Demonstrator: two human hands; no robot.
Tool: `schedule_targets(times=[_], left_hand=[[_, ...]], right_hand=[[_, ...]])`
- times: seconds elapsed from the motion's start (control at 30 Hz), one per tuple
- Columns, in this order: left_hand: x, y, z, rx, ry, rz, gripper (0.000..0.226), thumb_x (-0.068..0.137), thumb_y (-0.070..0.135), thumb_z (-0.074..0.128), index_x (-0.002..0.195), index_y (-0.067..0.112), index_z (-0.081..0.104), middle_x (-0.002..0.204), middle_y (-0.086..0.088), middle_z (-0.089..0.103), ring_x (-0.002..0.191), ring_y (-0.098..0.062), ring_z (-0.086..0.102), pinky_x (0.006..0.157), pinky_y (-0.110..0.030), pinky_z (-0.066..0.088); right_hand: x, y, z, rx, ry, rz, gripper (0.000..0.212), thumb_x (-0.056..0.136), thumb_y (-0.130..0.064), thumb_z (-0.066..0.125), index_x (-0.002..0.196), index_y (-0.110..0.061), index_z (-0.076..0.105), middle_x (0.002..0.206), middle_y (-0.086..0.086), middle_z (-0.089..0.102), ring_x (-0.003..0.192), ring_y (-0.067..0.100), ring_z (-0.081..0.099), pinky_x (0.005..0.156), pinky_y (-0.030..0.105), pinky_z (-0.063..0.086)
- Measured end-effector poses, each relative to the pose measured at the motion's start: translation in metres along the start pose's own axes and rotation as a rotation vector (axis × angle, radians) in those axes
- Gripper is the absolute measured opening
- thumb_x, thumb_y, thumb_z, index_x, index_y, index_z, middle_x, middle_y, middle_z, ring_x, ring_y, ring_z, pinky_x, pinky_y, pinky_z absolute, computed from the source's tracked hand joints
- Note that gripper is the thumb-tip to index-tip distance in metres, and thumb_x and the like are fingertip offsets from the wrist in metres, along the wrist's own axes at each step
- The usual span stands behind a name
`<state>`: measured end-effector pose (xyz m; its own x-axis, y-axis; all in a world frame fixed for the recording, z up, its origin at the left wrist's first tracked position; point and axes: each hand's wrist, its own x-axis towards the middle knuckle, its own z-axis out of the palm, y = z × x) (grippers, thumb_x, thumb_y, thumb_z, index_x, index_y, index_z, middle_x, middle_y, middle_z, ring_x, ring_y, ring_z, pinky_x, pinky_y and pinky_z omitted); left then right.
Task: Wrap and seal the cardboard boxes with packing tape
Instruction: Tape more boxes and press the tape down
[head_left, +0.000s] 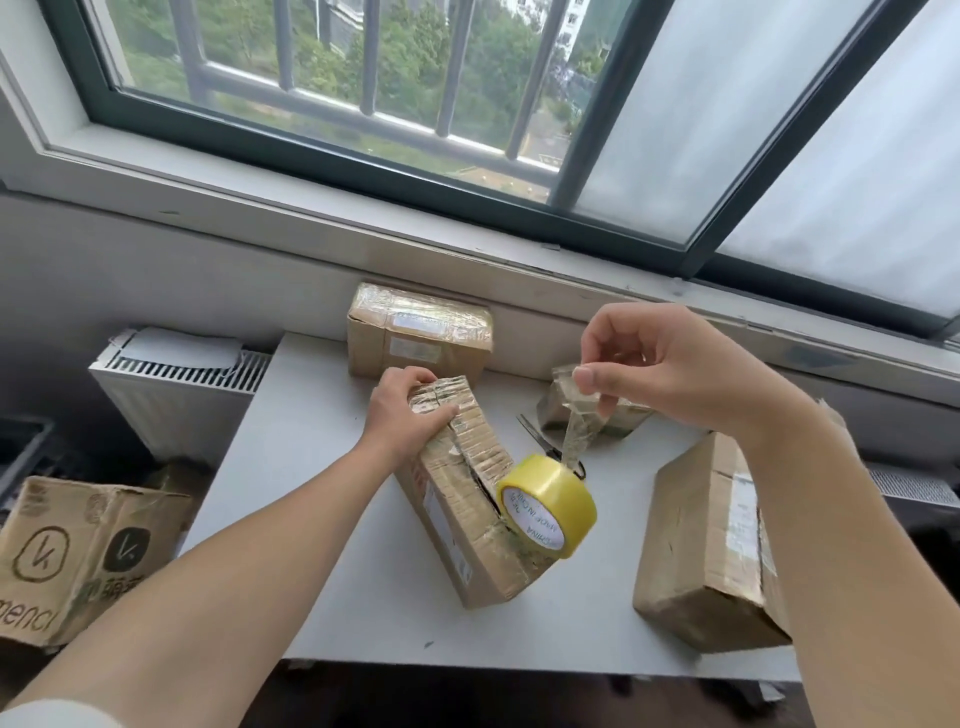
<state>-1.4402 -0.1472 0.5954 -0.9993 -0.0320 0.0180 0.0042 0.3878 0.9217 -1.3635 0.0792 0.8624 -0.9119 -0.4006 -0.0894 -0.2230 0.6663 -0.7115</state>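
The half-taped cardboard box (457, 519) lies at frame centre on the white table (311, 467). The left hand (402, 410) grips its far end, probably to steady it. The yellow tape roll (548, 506) sits against its near end, and the right hand (660, 364) above pinches the drawn-out tape strip (576, 431), apparently to keep it taut; scissors (537, 434) lie just behind.

Two forearms are shown uncovered along all of their visible length: the left forearm (234, 561) and the right forearm (831, 571), both slender and smooth. A white sleeve (47, 716) is seen only as a rounded edge at the lower left corner, where the left arm enters the picture. The left hand (401, 414) and the right hand (670, 364) are shown bare, and a short, trimmed nail (583, 374) can be made out on the right thumb.
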Motion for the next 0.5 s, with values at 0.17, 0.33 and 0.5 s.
schedule_targets(times=[0.17,0.33,0.5], left_hand=[[-0.008,-0.014,-0.015,0.159,-0.032,-0.094,0.052,0.083,0.048,0.079,0.130,0.034,0.062,0.117,0.002,0.047,0.118,-0.026,0.054,0.108,-0.040,0.045],[-0.022,-0.019,-0.037,0.233,-0.251,-0.069,0.097,0.068,0.085,0.059,0.152,0.039,0.042,0.131,0.004,0.035,0.133,-0.019,0.041,0.118,-0.041,0.035],[-0.016,-0.018,-0.072,0.532,-0.698,0.223,0.139,0.053,0.081,0.082,0.163,0.043,0.005,0.166,0.029,-0.006,0.152,-0.002,0.016,0.124,-0.032,0.024]], right_hand=[[-0.006,0.001,-0.001,0.031,0.002,0.014,0.015,0.090,-0.014,0.076,0.088,-0.005,0.064,0.074,0.008,0.071,0.066,0.018,0.069,0.065,0.021,0.052],[-0.008,0.000,-0.002,0.000,-0.025,0.028,0.014,0.091,-0.014,0.075,0.088,-0.006,0.064,0.074,0.008,0.072,0.067,0.018,0.071,0.062,0.017,0.050],[-0.005,0.006,0.007,-0.045,-0.020,0.050,0.014,0.092,-0.012,0.075,0.087,-0.006,0.064,0.071,0.005,0.071,0.065,0.017,0.069,0.059,0.016,0.048]])
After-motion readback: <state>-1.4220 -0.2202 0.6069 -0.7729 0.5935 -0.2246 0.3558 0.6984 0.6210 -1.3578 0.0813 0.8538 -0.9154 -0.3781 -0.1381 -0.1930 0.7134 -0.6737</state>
